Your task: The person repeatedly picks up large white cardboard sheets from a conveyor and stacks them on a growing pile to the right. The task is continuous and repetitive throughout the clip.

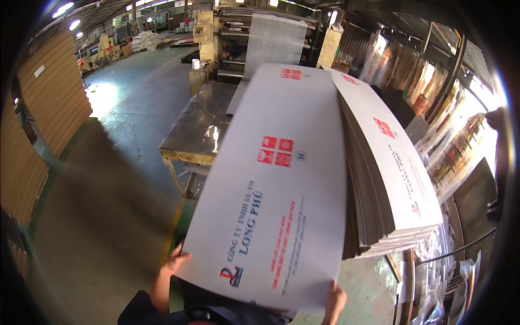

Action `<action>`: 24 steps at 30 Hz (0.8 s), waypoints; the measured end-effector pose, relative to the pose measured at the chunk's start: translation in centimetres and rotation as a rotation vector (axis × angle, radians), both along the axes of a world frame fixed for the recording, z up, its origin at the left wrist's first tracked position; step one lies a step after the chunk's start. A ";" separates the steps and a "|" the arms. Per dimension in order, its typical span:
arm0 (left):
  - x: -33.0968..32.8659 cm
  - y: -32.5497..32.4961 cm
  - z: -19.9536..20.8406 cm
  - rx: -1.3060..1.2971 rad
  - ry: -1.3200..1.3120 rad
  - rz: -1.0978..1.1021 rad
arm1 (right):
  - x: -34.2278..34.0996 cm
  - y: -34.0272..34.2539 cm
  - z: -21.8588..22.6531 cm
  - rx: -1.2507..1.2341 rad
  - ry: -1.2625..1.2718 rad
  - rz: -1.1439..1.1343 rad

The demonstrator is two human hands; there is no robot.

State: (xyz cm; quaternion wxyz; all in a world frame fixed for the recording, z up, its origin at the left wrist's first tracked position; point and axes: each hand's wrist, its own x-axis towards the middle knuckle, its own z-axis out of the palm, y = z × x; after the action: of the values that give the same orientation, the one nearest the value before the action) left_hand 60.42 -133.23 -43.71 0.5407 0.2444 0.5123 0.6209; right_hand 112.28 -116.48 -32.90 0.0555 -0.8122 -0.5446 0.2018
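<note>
A long white cardboard sheet [233, 206] printed in red and dark blue stretches away from my body, its near edge between my two hands. My left hand [176, 260] grips its near left corner, fingers closed round the edge. At the near right corner my right hand [336, 300] is closed on the same sheet. Just right of it stands a tall stack of matching printed cardboard sheets [374, 184]. The far end of the held sheet reaches over the metal-topped table [197, 119] toward the machine; whether it rests on anything there is hidden.
Ahead is a roller machine [230, 49] with a translucent film sheet [276, 40] hanging from it. A high pile of brown cardboard [51, 97] lines the left side. Clear plastic sheeting [460, 157] hangs at the right. A white roll [195, 64] stands near the table's far corner.
</note>
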 end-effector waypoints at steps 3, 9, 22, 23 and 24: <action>-1.2 0.3 0.7 0.041 0.032 0.115 | -3.6 4.9 -3.5 0.193 0.197 0.193; -1.2 -2.1 0.1 -0.087 0.025 0.139 | -4.1 5.5 -7.5 0.334 0.231 0.303; 3.3 -8.9 0.0 -0.037 -0.001 0.126 | 0.8 -4.3 -8.3 0.371 0.317 0.267; 3.2 -8.5 0.2 -0.027 -0.002 0.127 | 0.5 -4.1 -8.0 0.388 0.310 0.283; 3.0 -8.0 0.5 -0.009 0.008 0.129 | 0.1 -3.8 -7.6 0.348 0.318 0.255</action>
State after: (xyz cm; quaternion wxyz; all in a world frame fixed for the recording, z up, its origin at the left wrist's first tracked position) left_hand 63.40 -141.26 -43.22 0.4984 0.2112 0.5319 0.6512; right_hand 112.39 -120.25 -40.52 0.2534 -0.6734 -0.6533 0.2355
